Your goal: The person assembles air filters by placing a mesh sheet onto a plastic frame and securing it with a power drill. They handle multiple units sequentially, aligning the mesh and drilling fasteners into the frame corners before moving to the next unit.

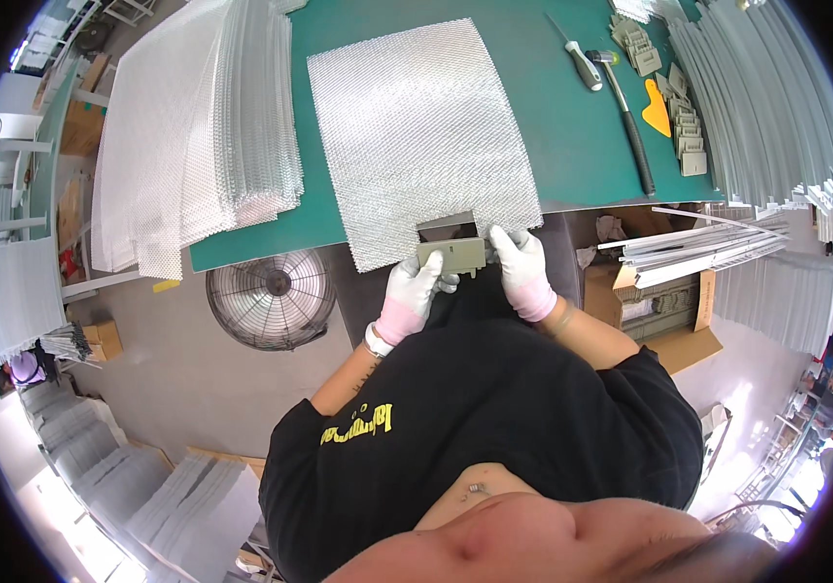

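A silvery metal mesh sheet (416,117) lies on the green table, its near edge overhanging toward me. That edge has a rectangular notch. Just below the notch is a small grey-beige plastic plate (455,257) with tabs along its lower side. My left hand (415,288), in a white and pink glove, grips the plate's left end with the thumb on top. My right hand (521,264), gloved alike, is closed at the mesh corner beside the notch, close to the plate's right end. Its fingertips are partly hidden, so I cannot see whether they also touch the plate.
Mesh sheets are stacked on the left (203,126). Toward the right lie a screwdriver (582,64), a hammer (634,136), a yellow scraper (656,109), rows of grey plates (689,136) and a stack of metal strips (762,97). A fan (273,301) stands below the table; an open carton (669,340) sits at right.
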